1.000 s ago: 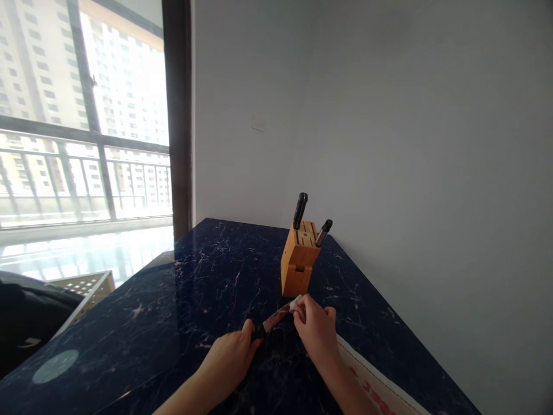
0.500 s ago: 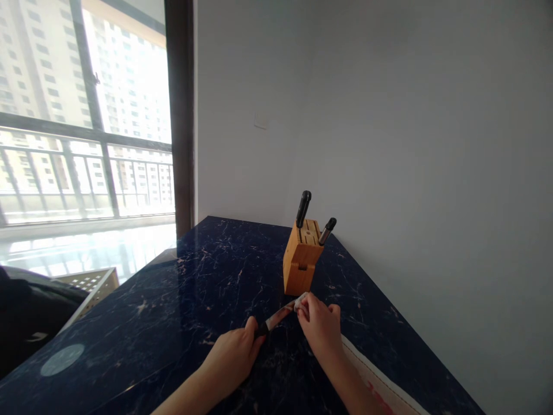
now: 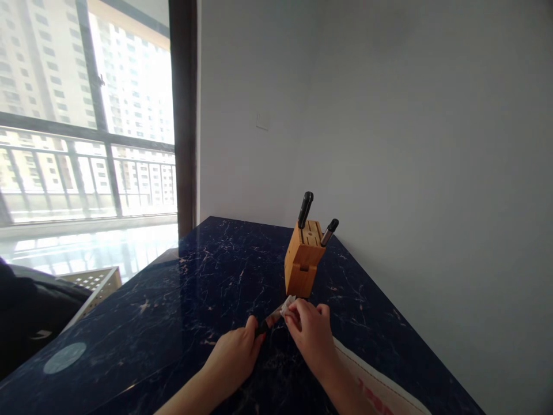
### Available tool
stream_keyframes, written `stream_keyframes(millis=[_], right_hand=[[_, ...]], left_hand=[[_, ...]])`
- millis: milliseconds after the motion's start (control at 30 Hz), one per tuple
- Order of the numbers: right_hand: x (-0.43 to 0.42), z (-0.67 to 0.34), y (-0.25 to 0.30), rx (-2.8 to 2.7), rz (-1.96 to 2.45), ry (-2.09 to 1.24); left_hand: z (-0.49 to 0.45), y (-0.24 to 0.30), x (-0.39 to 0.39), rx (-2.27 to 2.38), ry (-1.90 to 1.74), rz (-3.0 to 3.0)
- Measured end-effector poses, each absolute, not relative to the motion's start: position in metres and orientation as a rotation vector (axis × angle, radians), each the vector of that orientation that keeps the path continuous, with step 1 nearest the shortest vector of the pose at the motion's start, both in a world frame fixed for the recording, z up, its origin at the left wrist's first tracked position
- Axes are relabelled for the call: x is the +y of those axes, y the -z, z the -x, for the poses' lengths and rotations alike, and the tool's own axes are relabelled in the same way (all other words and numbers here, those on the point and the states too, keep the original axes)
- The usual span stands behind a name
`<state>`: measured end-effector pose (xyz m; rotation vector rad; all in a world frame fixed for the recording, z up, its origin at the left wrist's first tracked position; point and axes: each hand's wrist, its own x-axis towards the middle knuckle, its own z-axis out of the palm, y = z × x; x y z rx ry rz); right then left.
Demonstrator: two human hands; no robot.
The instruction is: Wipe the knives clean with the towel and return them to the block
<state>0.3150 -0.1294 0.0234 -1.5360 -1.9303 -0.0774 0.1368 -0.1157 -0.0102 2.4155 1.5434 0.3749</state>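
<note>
My left hand [image 3: 233,353] is closed around the dark handle of a kitchen knife [image 3: 271,320], and the blade points up and to the right over the countertop. My right hand [image 3: 309,333] pinches a crumpled white cloth or tissue [image 3: 288,306] against the blade, hiding its tip. Just beyond the hands stands a slotted bamboo knife block [image 3: 303,259]. A black-handled knife [image 3: 305,210] and a smaller knife with a steel bolster [image 3: 329,232] sit in its top.
The dark blue marble-patterned countertop [image 3: 173,305] meets a white wall on the right. A white fabric strip with red print [image 3: 375,383] lies along the near right edge. Beyond the left edge are a dark bag [image 3: 26,305], a perforated metal crate [image 3: 97,284], and a balcony window [image 3: 86,115].
My right hand has slid the white cloth along the blade toward my left hand. My left hand still grips the knife, and the whole view has shifted slightly.
</note>
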Motion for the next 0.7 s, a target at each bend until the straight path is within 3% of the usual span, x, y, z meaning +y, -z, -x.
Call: stream_keyframes(millis=[700], right_hand=[[-0.135, -0.292, -0.011, -2.054, 1.463, 0.024]], left_hand=[[-0.136, 0.01, -0.116, 1.442, -0.296, -2.593]])
